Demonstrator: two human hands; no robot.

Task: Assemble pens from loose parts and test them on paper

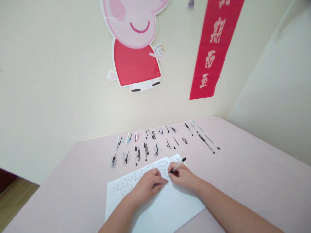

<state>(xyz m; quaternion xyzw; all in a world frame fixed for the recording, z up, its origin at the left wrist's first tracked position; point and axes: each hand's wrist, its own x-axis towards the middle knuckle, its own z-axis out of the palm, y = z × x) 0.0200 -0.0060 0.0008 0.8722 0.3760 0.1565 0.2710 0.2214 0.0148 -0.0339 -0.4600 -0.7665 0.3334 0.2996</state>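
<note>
A large white sheet of paper lies near the front of the table, its upper part covered with rows of dark handwritten marks. My right hand rests on it, fingers closed round a pen with a clear barrel and black end. The pen leans up to the right; its tip is at the written area, mostly hidden by my fingers. Just to the left, my left hand presses on the sheet, holding nothing, index finger stretched toward the right hand and thumb apart below it.
Beyond the paper, several pens and pen parts lie in rows, among them a black pen at the right and a capped pen. The pink table meets a wall bearing a cartoon pig cutout and a red banner.
</note>
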